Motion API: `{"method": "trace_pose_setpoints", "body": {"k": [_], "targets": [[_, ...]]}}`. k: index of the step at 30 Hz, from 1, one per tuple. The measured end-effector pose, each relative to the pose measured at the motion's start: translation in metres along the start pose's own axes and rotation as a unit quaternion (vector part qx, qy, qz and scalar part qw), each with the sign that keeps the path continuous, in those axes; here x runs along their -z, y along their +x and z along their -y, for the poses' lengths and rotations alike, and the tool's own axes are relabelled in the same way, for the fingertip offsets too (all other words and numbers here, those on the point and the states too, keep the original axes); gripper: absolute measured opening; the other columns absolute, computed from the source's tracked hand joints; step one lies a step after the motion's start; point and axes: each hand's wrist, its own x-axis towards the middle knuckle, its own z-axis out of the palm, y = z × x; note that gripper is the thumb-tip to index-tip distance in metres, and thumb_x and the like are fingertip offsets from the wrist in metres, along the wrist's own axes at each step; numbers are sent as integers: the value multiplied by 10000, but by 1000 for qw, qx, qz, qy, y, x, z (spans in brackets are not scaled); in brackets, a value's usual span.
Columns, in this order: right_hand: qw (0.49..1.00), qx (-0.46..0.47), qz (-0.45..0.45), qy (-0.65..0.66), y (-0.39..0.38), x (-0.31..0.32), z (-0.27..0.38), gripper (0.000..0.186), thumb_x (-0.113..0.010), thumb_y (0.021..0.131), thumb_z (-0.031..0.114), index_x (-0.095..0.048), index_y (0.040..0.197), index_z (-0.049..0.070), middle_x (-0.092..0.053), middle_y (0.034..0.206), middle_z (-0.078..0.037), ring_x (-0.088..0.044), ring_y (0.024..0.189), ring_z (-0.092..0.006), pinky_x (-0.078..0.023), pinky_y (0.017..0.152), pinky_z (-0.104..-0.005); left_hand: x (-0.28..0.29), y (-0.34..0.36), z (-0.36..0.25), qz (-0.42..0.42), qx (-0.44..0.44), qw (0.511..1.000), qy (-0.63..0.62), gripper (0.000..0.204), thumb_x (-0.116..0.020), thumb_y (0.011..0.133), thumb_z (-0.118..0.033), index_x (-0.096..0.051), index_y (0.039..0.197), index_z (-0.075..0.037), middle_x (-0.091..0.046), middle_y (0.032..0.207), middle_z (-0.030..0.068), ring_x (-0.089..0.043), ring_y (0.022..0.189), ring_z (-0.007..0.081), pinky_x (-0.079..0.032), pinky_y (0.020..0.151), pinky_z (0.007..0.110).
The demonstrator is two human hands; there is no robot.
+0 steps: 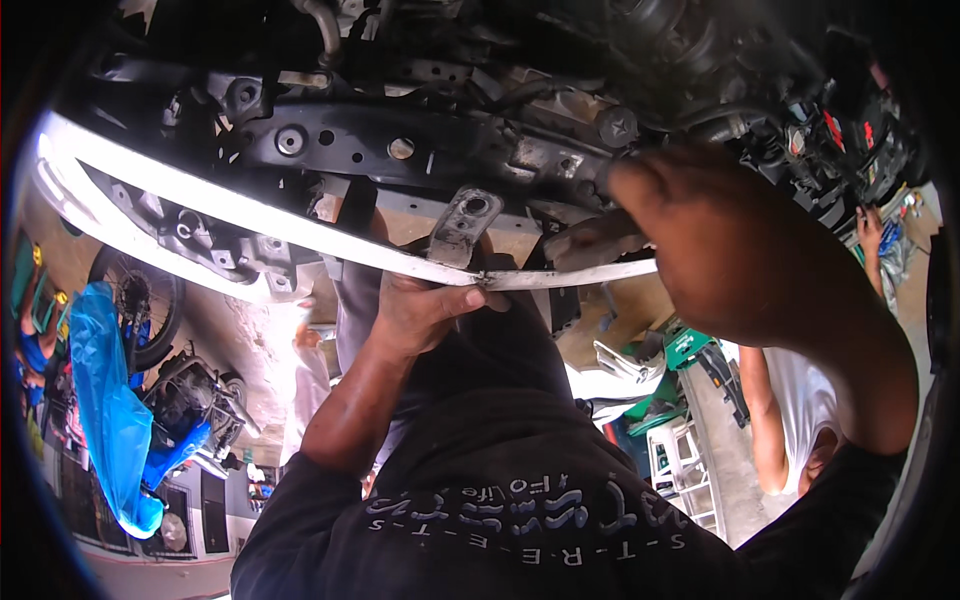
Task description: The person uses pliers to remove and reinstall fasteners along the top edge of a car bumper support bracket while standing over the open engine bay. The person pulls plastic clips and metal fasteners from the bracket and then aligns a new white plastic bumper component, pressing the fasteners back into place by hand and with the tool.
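Note:
A long white curved strip [555, 277], which looks like a car bumper edge, runs across the front of the dark car frame [360, 140]. My left hand [425, 312] grips it from below near a dark mark, thumb lying along its edge and fingers partly hidden behind. My right hand [700, 235] is closed at the strip's right end; its curled fingers hide whatever they hold. Between the hands, a worn metal bracket [466, 225] with holes hangs from the frame down to the strip. A greyish piece [597, 240] sits behind the strip, close to my right hand.
Engine-bay parts [690, 60] crowd above. A blue plastic cover [105, 410] and a motorcycle [195, 400] stand at left. At right are a person in a white top [795, 410], a white stool [680, 465] and a green container [688, 345]. Another person's hand [869, 232] shows far right.

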Motion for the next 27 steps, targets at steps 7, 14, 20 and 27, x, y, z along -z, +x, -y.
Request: {"method": "trace_pose_setpoints", "body": {"k": [7,14,20,27], "targets": [[933,-164,221,232,-19,-3,-1,364,-603,881,0,-570,1244,6,-679,998,-240,-704,973,-423,-536,837,-511,1,0,9,-48,-40,988,141,343,-843,837,0,-723,1157,29,-772,974,79,-719,812,129,-590,757,275],[931,-153,268,197,-23,-11,2,515,-598,814,-69,-569,1325,-15,-709,1087,-245,-700,1094,-404,-548,950,-488,-4,5,-2,-104,-69,941,314,151,-821,841,-48,-769,970,10,-757,807,39,-698,750,96,-556,690,272],[952,-71,260,145,2,0,11,599,-587,812,-64,-533,1408,-67,-702,1125,-236,-693,1094,-380,-529,1009,-467,0,6,0,-78,-28,967,241,149,-798,876,-36,-775,1011,22,-775,844,55,-712,772,116,-558,703,269],[984,0,177,20,36,-2,15,557,-542,902,13,-549,1454,-61,-658,1216,-212,-609,1253,-355,-484,1070,-448,0,6,7,-50,-57,995,63,165,-719,922,18,-744,1077,66,-788,1001,139,-771,909,211,-642,848,334]]}}
